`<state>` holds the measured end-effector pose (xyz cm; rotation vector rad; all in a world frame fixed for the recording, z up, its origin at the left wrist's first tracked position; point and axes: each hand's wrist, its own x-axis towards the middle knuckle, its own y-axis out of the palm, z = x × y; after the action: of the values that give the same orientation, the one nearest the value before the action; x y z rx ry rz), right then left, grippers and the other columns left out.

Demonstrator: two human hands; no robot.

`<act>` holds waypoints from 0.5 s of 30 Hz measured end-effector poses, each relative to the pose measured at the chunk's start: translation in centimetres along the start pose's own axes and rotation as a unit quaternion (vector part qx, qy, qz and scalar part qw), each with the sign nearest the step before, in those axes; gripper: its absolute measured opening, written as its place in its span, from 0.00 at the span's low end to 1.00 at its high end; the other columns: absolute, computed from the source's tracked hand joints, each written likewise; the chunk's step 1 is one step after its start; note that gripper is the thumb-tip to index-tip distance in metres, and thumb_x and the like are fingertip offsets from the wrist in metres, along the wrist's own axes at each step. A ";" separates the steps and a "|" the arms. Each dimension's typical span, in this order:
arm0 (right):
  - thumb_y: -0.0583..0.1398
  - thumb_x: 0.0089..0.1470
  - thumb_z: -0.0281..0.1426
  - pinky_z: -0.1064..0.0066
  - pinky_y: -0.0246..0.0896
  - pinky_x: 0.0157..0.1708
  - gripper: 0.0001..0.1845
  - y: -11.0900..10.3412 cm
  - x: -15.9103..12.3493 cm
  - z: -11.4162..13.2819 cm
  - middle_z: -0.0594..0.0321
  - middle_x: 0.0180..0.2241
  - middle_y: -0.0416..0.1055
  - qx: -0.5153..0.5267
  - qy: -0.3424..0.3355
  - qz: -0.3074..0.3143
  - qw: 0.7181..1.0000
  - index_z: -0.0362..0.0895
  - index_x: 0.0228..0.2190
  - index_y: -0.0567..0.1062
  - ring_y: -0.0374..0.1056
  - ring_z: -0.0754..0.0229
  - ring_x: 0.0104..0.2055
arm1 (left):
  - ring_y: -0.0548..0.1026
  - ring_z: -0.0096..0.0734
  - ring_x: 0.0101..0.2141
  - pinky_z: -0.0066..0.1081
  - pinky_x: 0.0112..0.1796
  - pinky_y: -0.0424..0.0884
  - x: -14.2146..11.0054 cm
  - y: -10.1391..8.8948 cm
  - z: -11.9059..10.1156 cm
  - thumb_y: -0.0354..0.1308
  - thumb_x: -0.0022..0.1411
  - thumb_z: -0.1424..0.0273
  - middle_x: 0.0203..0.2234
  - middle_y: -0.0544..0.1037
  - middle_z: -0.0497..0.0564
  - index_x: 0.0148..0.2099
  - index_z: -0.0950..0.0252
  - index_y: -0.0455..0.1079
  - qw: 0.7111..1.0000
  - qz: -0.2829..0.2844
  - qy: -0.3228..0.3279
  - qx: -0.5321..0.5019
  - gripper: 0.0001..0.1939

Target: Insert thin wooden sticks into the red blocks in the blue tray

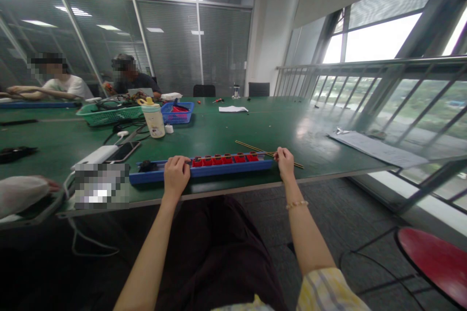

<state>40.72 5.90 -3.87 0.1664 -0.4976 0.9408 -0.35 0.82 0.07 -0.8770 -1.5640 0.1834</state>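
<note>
A long blue strip (233, 166) with several red sockets (223, 159) lies along the front edge of the green table (255, 126). My left hand (175, 175) rests curled on the strip, left of its middle, fingers bent over its top. My right hand (285, 161) grips the strip's right end with fingers closed. A thin brass rod (255, 148) lies just behind the strip, by my right hand.
Behind the strip stand a cream bottle (153, 117), a green basket (108, 114) and a blue basket (177, 112). A phone (123, 151) and white charger (95, 155) lie left. Two people sit at the far left. Papers (375, 148) lie right; a red stool (434, 260) stands below.
</note>
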 end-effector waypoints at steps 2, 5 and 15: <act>0.52 0.56 0.58 0.70 0.58 0.28 0.29 0.0 0.0 0.1 0.66 0.20 0.66 0.007 0.006 -0.009 1.000 0.47 0.22 0.66 0.62 0.62 0.24 | 0.70 0.42 0.42 0.40 0.46 0.66 0.0 0.0 0.0 0.48 0.63 0.74 0.37 0.76 0.54 0.38 0.62 0.71 1.000 0.001 0.000 0.000 0.10; 0.51 0.57 0.58 0.70 0.58 0.27 0.28 0.0 -0.1 0.1 0.67 0.20 0.65 0.021 0.011 -0.024 0.999 0.47 0.23 0.64 0.61 0.63 0.23 | 0.71 0.42 0.42 0.40 0.45 0.66 0.0 0.0 0.0 0.48 0.63 0.74 0.37 0.77 0.54 0.38 0.62 0.71 1.000 0.001 -0.001 -0.001 0.10; 0.50 0.57 0.57 0.74 0.56 0.23 0.26 -0.1 0.5 -1.2 0.70 0.21 0.63 0.080 0.050 -0.122 0.988 0.48 0.27 0.60 0.59 0.67 0.21 | 0.71 0.42 0.41 0.40 0.45 0.66 0.0 0.0 0.0 0.48 0.63 0.74 0.36 0.77 0.53 0.37 0.62 0.71 1.000 0.005 -0.002 0.003 0.10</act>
<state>41.47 6.65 -4.70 0.3169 -0.3016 0.7445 -0.37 0.84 0.07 -0.8810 -1.5627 0.1982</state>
